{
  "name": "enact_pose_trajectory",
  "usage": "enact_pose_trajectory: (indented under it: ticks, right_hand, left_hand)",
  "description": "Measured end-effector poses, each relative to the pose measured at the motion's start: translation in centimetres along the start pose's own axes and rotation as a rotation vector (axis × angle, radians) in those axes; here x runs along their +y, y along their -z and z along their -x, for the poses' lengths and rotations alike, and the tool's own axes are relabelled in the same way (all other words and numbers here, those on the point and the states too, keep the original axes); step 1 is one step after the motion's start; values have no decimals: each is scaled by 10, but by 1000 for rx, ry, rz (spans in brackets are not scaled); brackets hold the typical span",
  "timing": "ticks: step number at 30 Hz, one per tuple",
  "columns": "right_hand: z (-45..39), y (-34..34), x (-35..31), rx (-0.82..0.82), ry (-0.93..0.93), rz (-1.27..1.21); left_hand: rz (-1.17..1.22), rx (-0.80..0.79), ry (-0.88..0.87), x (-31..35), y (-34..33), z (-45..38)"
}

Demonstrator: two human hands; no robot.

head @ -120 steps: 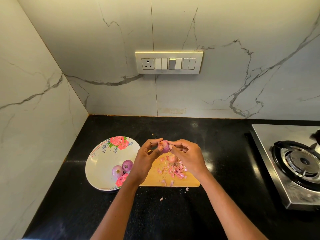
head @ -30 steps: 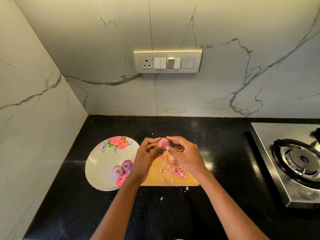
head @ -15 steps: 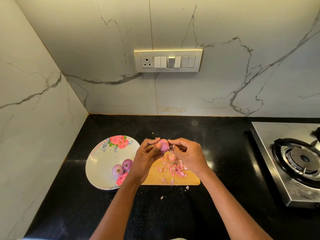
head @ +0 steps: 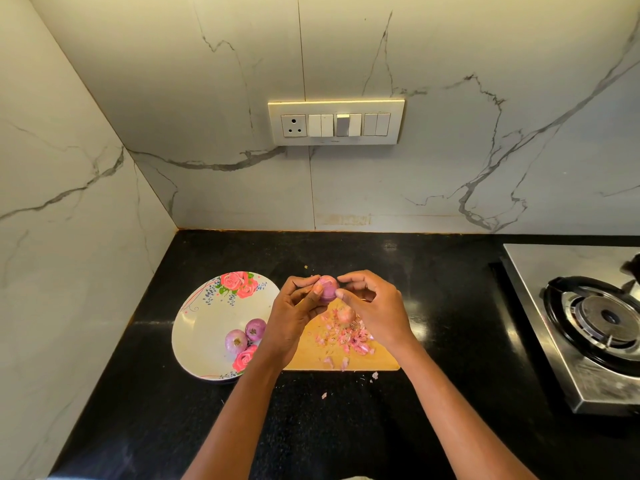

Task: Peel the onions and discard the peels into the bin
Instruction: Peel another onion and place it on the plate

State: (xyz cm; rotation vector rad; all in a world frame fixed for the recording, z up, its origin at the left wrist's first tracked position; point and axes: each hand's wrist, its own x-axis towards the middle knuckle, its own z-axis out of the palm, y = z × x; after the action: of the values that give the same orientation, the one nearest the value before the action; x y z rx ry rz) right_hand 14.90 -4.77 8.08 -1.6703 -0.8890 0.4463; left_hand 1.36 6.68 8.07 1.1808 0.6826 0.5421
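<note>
We see a small purple onion (head: pixel 327 288) held up above the far edge of the wooden cutting board (head: pixel 375 358), between both hands. The left hand (head: pixel 294 313) curls around it from the left, thumb laid against its near face and fingertips over its top. The right hand (head: pixel 375 308) meets it from the right, its index finger and thumb touching the onion's side; whether they pinch a flake of skin there we cannot make out. Below them, on the board, sits another onion (head: pixel 346 314) with paler skin, amid a scatter of pink peels (head: pixel 348 339). A few scraps (head: pixel 324 395) lie on the black counter (head: pixel 346 427) just in front of the board. Left of the board, touching its edge or nearly so, stands a white plate (head: pixel 201 327) with rose prints, holding two onions (head: pixel 246 336) side by side. Well to the right is a steel gas stove (head: pixel 588 341), and on the marble wall behind, a switch panel (head: pixel 336 122).
</note>
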Motion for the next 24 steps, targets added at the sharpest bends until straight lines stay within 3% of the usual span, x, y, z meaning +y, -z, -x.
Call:
enact_pose_trajectory:
  ticks: [5, 8, 14, 24]
  right_hand:
    - [-4, 6, 10, 81, -82, -51]
    - [-7, 7, 14, 81, -56, 157]
    - [-1, 4, -5, -119, -4, 48]
    - [-3, 7, -3, -144, 9, 27]
  left_hand:
    - [19, -7, 39, -1, 3, -1]
    - [1, 0, 40, -1, 4, -1]
    - [-95, 0, -10, -1, 0, -1]
    - [-228, -78, -44, 4, 9, -2]
